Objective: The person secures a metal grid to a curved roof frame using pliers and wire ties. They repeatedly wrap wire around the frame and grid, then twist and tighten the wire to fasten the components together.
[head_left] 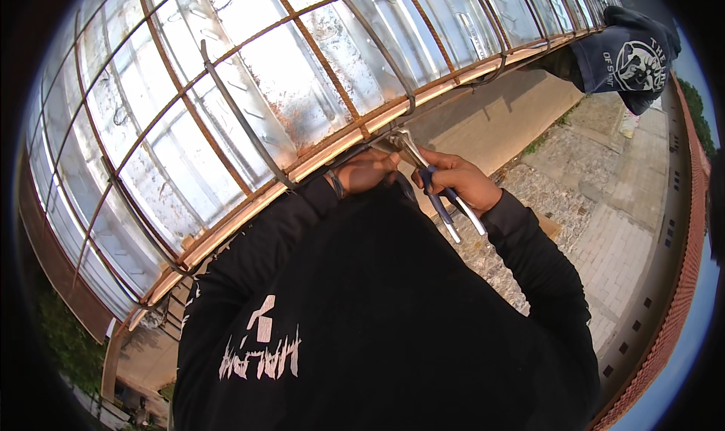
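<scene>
A pair of pincers point(412, 153) with bright metal jaws and blue handle grips is in my right hand point(470, 184), whose fingers wrap round the handles. The jaws point up toward the timber edge point(325, 159) of the metal decking point(260, 19). My left hand point(364, 173) is closed just left of the jaws, against the underside of that edge. What its fingers hold is hidden. Above both hands spreads a grid of rusty rebar point(323, 70) over the decking. A dark bent bar point(245, 121) hooks over the edge to the left of my hands.
Along the same edge, at the far right, a person in a dark printed shirt point(630, 61) bends toward the decking. Far below lie rough stony ground and grey paving point(604, 257). A red tiled roof edge point(680, 310) runs down the right side.
</scene>
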### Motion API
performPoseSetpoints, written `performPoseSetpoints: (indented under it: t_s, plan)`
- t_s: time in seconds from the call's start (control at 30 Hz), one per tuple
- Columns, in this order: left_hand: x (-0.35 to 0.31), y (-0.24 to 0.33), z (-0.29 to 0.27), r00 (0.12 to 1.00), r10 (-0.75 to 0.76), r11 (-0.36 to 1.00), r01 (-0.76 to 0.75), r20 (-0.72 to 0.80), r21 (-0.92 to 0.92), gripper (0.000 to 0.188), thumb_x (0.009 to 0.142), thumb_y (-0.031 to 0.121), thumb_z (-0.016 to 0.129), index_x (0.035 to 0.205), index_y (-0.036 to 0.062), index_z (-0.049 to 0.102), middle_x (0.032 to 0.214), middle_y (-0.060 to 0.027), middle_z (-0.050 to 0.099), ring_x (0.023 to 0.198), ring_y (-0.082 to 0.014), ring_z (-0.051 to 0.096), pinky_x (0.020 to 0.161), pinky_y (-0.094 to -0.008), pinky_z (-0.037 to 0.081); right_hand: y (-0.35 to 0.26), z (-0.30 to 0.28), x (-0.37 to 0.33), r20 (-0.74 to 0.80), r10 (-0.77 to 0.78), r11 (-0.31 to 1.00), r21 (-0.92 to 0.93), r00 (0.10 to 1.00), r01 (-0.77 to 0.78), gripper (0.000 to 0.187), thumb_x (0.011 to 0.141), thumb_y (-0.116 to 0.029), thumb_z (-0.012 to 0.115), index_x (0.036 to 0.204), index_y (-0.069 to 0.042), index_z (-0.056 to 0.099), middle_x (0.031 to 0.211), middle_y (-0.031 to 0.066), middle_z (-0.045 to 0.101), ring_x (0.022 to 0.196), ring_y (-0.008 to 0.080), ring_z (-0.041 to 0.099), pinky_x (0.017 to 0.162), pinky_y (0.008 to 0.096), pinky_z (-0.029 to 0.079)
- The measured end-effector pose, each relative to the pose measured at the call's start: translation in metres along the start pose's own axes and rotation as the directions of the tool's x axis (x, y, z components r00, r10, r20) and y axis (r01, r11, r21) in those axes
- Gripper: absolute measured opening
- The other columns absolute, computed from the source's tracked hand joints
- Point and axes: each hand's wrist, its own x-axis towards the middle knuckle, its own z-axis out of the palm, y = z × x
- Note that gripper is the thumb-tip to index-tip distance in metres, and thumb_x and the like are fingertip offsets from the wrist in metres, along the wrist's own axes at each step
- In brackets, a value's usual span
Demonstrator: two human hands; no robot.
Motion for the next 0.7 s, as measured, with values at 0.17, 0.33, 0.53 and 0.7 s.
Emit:
performPoseSetpoints:
  t_s: [0.17,0.33,0.53,0.7]
  plan:
    - [0.003,-0.005,0.003,0.999,0.055,0.998,-0.055,-0.002,-0.032,0.06,0.1,0.059,0.043,0.077,0.0063,0.062,0.072,-0.0009,0.056,0.069,-0.0103,0.047,0.066,-0.0272,0.039,0.033,-0.001,0.006,0.012,-0.092,0.961,0.264,0.996,0.086,0.054,0.08,-0.001,0.054,0.134,-0.001,0.047,0.089,0.0066,0.056,0.063,0.0092,0.053,0.054,0.0235,0.044]
    - [-0.001,-0.006,0.002,0.998,-0.059,0.975,0.063,0.021,-0.212,0.049,0.1,0.047,0.051,0.084,0.0036,0.065,0.075,-0.0002,0.057,0.074,-0.0085,0.048,0.07,-0.0253,0.041,0.012,0.019,0.002,-0.152,-0.125,0.925,-0.376,0.98,0.06,0.011,0.08,-0.002,0.053,0.091,-0.001,0.053,0.058,0.006,0.051,0.046,0.0213,0.052,0.045,0.0327,0.041]
    - [0.001,-0.015,0.023,0.954,0.081,0.975,-0.136,-0.29,-0.174,0.036,0.1,0.038,0.054,0.105,0.005,0.068,0.083,0.0016,0.059,0.072,-0.0066,0.05,0.071,-0.0224,0.041,0.029,0.036,0.003,-0.233,-0.636,0.249,-0.964,0.736,-0.09,0.023,0.074,-0.01,0.069,0.084,0.003,0.052,0.065,0.0248,0.059,0.068,0.0478,0.059,0.061,0.05,0.048]
    - [0.008,0.021,0.031,0.889,-0.097,0.978,0.001,-0.448,-0.209,0.046,0.103,0.047,0.044,0.11,0.0075,0.068,0.084,0.002,0.058,0.071,-0.0066,0.05,0.071,-0.0214,0.041,0.018,0.038,0.001,-0.257,-0.423,0.362,-0.927,0.869,-0.098,0.034,0.076,-0.016,0.075,0.098,0.003,0.058,0.076,0.026,0.064,0.078,0.0416,0.066,0.072,0.0458,0.053]
